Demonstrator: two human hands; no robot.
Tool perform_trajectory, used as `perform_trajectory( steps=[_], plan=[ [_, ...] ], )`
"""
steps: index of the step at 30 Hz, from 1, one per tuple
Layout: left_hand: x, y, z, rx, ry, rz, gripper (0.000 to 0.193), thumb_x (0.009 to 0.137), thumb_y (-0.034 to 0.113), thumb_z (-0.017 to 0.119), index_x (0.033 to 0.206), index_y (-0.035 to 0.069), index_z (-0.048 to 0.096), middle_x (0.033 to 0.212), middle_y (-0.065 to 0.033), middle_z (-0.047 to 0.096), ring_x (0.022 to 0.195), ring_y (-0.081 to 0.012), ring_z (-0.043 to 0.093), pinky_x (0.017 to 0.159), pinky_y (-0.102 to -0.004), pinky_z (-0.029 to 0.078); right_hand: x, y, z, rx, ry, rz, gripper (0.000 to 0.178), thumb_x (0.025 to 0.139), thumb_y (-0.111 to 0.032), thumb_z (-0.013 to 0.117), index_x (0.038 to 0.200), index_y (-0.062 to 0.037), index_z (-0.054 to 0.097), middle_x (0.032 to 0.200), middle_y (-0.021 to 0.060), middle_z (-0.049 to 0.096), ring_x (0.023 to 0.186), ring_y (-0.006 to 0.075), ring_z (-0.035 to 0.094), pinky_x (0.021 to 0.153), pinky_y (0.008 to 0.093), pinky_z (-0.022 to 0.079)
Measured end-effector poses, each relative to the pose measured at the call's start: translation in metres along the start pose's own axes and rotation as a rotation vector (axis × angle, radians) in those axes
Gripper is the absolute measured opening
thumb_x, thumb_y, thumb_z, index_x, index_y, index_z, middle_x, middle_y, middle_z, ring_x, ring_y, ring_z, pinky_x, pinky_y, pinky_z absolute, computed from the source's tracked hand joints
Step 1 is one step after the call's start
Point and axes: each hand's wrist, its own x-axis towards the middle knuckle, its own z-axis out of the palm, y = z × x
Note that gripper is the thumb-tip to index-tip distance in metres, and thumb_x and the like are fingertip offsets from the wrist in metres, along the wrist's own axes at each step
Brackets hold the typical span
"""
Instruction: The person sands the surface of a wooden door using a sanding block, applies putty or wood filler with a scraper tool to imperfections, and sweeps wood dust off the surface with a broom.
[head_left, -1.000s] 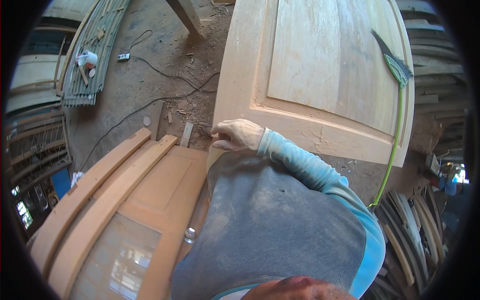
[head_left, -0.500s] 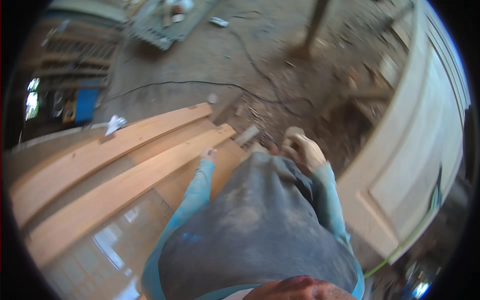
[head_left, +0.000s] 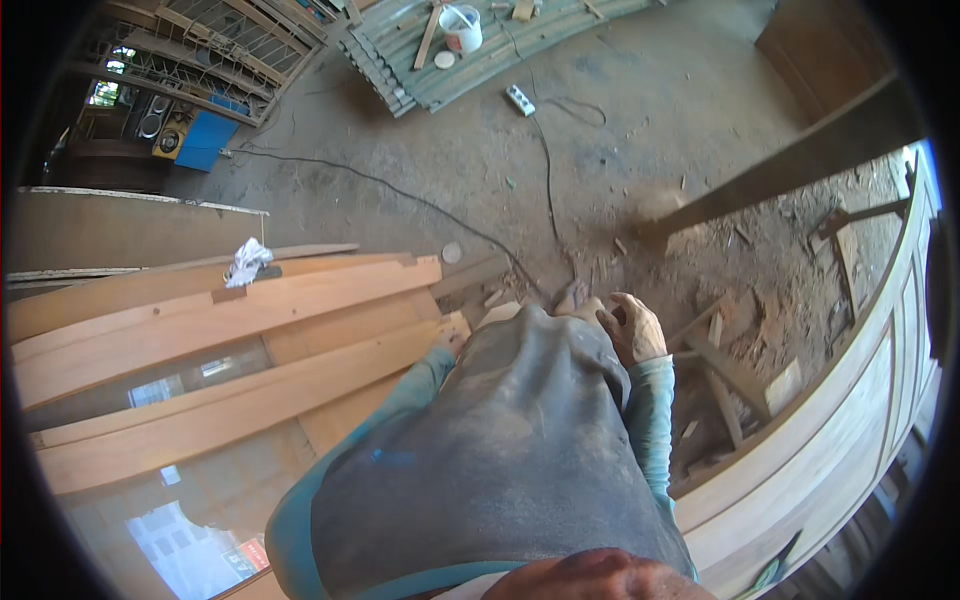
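My left hand [head_left: 453, 339] is at the right end of the nearer wooden plank [head_left: 255, 397], against its near edge; its fingers are mostly hidden. A second plank [head_left: 230, 314], with a notch in it, lies farther off, roughly alongside. Both rest across a wood-framed panel with a shiny, glass-like surface [head_left: 105, 505]. In front of my dark, dusty apron [head_left: 500, 440], my right hand [head_left: 637, 328] is raised with its fingers curled in. Whatever it may hold is hidden.
A pale panelled door [head_left: 850, 420] stands along the right. A dark post [head_left: 790, 155] rises beyond scrap wood [head_left: 735, 375]. Cables run over the floor to a white power strip [head_left: 520, 100]. Corrugated sheets [head_left: 590, 50] carry a white bucket [head_left: 462, 32]. A crumpled white cloth [head_left: 247, 262] lies beyond the planks.
The view has turned, showing more floor at the back and lowering the door on the right. My left hand has shifted right along the plank to its end. My right hand remains curled.
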Motion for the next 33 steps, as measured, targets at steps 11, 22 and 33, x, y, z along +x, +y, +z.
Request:
perform_trajectory(
  steps=[11, 22, 33],
  plan=[
    [0.049, 0.074, -0.013, 0.354, 0.109, -0.046, 0.038, 0.097, 0.039, 0.06, 0.12, 0.012, 0.073, 0.118, -0.0157, 0.072, 0.105, -0.0327, 0.07, 0.094, -0.0401, 0.053, 0.217, -0.035, -0.065, -0.254, -0.122, -0.064, 0.04, 0.091, -0.03, 0.069, 0.12, -0.0037, 0.063, 0.111, 0.0189, 0.067, 0.103, 0.0383, 0.066, 0.087, 0.0453, 0.053],
    [0.26, 0.226, -0.132, 0.223, 0.247, -0.051, 0.048, 0.096, 0.045, 0.056, 0.126, 0.01, 0.068, 0.117, -0.0172, 0.072, 0.113, -0.033, 0.066, 0.099, -0.0407, 0.05, 0.406, -0.045, 0.033, -0.262, -0.35, 0.056, 0.043, 0.091, -0.032, 0.07, 0.119, 0.0, 0.067, 0.099, 0.0221, 0.072, 0.091, 0.0345, 0.071, 0.081, 0.0424, 0.056],
    [0.346, 0.367, -0.284, -0.653, 0.543, 0.05, 0.018, 0.098, 0.022, 0.065, 0.107, 0.006, 0.068, 0.087, -0.0027, 0.069, 0.072, -0.0135, 0.064, 0.062, -0.0291, 0.054, 0.601, -0.121, 0.059, -0.313, -0.379, 0.025, 0.047, 0.088, -0.035, 0.07, 0.12, -0.0013, 0.066, 0.102, 0.0222, 0.073, 0.095, 0.0368, 0.071, 0.084, 0.043, 0.055]
  ],
)
